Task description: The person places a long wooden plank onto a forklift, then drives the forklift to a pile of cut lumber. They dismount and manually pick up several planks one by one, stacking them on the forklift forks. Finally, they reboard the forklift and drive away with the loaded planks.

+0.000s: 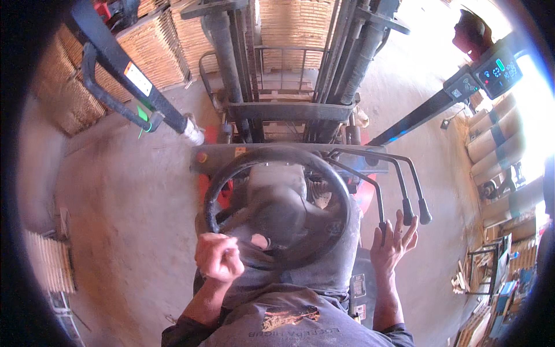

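Observation:
I sit on a forklift and look down over its black steering wheel (pixel 277 202). My left hand (pixel 218 256) is closed in a fist around the spinner knob on the wheel's lower left rim. My right hand (pixel 393 243) is open with fingers spread, resting at the three black-tipped control levers (pixel 404 202) to the right of the wheel; its fingertips touch the lever knobs. The lift mast (pixel 289 63) rises straight ahead with its carriage low.
Stacks of thin wooden sheets (pixel 156 52) stand ahead and left, another stack (pixel 49 260) at the left edge. A dash display (pixel 497 72) sits on the right pillar. Cardboard rolls (pixel 497 133) and wood shelving (pixel 497 266) line the right. Concrete floor (pixel 127 196) lies left.

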